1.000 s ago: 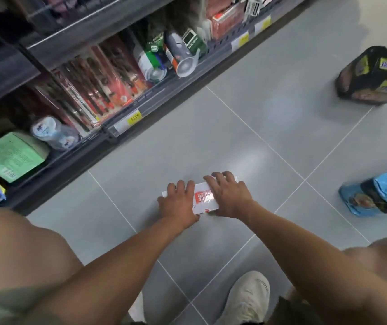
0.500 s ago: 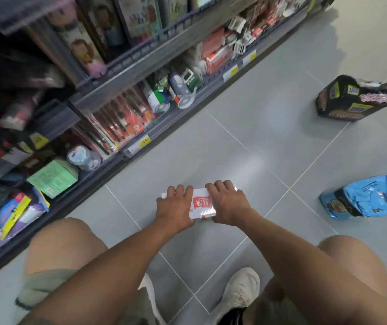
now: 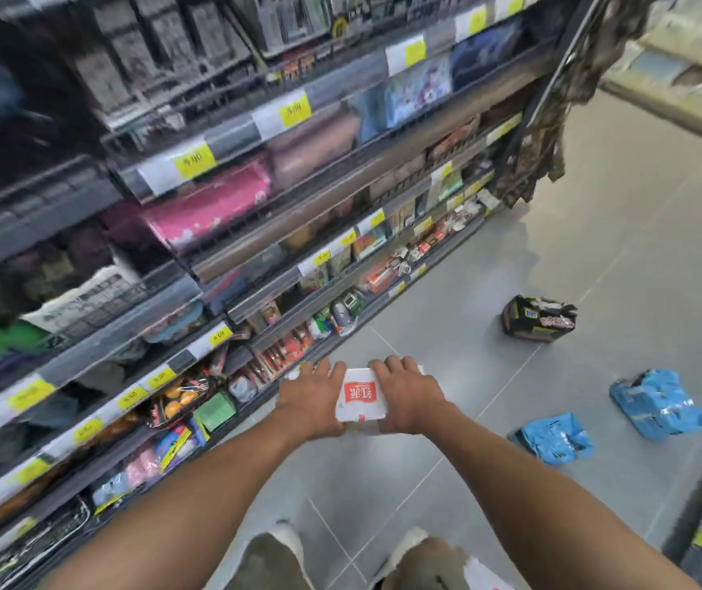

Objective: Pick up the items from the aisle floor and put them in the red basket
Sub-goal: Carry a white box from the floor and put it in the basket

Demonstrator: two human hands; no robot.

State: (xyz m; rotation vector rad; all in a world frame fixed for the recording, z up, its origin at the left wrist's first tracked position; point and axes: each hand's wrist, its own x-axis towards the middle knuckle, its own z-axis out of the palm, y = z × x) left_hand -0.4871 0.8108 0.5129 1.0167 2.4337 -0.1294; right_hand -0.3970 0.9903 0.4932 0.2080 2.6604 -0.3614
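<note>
Cannot read the blurred shelves [image 3: 213,232] on the left beyond yellow price tags. Cannot make out the white-and-red thing [image 3: 483,574] cut off at the bottom edge. Hides both ends of the white pack [image 3: 361,398] under the hands, with only its middle and red label in sight. Reaches both bare arms forward and down, backs of the hands up. Grips the pack's left end with the left hand [image 3: 313,404], fingers curled over the far edge, thumb mostly hidden. Grips the right end likewise with the right hand [image 3: 408,400], fingers spread and bent over the top. Holds the pack seemingly clear of the grey floor [image 3: 596,232], near the lowest shelf. Shows a near blue pack [image 3: 555,438], a far blue pack [image 3: 655,404] and a dark pack [image 3: 538,319] lying on the floor to the right, well apart from the hands.
</note>
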